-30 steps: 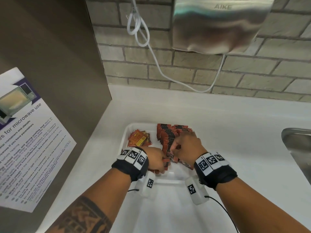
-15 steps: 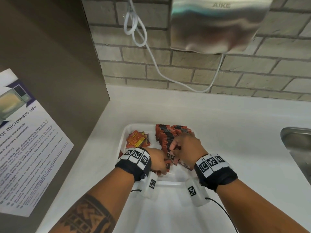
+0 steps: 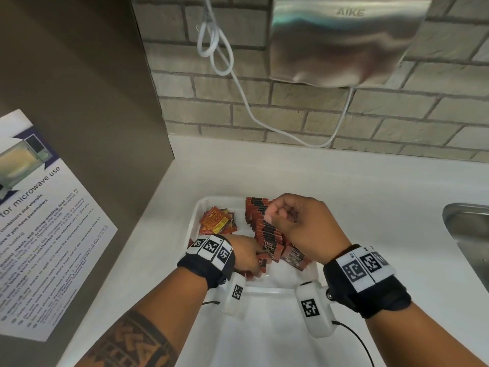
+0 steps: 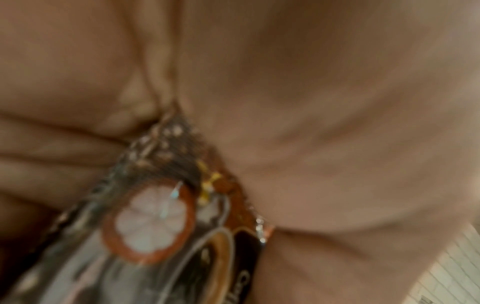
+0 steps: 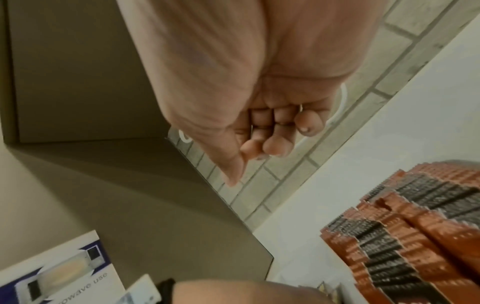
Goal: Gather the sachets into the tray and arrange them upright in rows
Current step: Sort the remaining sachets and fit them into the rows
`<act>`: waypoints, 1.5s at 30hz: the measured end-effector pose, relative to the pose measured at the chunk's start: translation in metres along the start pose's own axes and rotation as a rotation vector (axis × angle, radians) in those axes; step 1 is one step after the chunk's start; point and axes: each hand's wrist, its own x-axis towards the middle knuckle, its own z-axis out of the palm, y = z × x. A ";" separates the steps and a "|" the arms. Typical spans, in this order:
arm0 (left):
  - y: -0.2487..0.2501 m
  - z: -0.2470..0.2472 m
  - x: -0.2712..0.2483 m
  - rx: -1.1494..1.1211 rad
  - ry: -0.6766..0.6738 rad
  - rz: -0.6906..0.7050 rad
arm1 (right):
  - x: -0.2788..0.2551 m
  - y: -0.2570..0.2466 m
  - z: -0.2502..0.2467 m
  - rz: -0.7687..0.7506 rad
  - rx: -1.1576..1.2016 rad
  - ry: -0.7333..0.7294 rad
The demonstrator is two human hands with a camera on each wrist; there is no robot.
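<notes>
A white tray (image 3: pixel 202 206) sits on the counter. Inside it, red-and-black sachets stand upright in rows (image 3: pixel 260 221), seen from the side in the right wrist view (image 5: pixel 405 226). A small pile of loose orange sachets (image 3: pixel 217 221) lies in the tray's far left corner. My left hand (image 3: pixel 258 258) is low at the near end of the rows and grips a sachet (image 4: pixel 161 216) between fingers and palm. Above the rows hovers my right hand (image 3: pixel 280 215), fingers curled into the palm (image 5: pixel 270 144) with nothing in them.
A steel hand dryer (image 3: pixel 344 41) hangs on the brick wall with a looped white cable (image 3: pixel 238 83). A steel sink (image 3: pixel 468 229) edges in at the right. At the left stands a brown panel with a microwave notice (image 3: pixel 39 221). White counter (image 3: pixel 370 194) surrounds the tray.
My right hand has lifted from the near end of the rows and now hovers higher and farther back, holding nothing. My left hand stays low, still gripping sachets.
</notes>
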 end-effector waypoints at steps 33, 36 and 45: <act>-0.041 -0.013 -0.014 -0.488 0.438 0.196 | 0.008 0.016 0.001 0.085 -0.222 -0.076; -0.052 -0.013 -0.009 -0.213 0.367 0.054 | 0.001 0.019 0.004 0.127 -0.243 -0.117; -0.015 -0.006 -0.013 -0.104 0.067 0.018 | 0.005 0.049 0.027 0.093 -0.432 -0.196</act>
